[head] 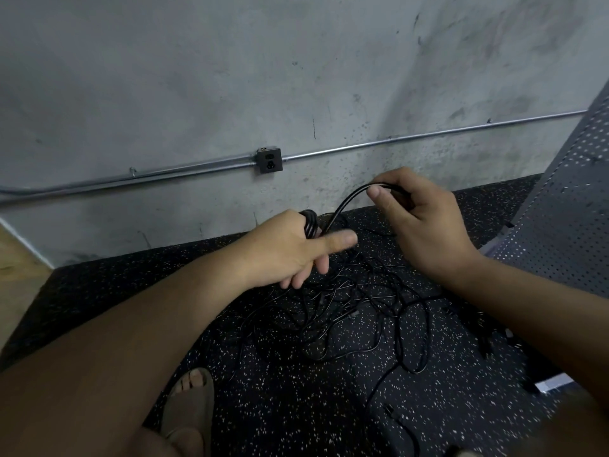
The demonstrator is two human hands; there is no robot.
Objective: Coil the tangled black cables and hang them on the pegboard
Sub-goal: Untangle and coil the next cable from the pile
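A heap of tangled thin black cables lies on the speckled black floor mat. My left hand grips several coiled loops of a thicker black cable, thumb pointing right. From those loops the cable arcs up to my right hand, which pinches it between thumb and fingers above the heap. The grey perforated pegboard leans at the right edge.
A concrete wall stands close ahead with a metal conduit and a dark socket box. My sandalled foot rests on the mat at bottom left. Loose plugs lie at the right. Wooden floor shows at far left.
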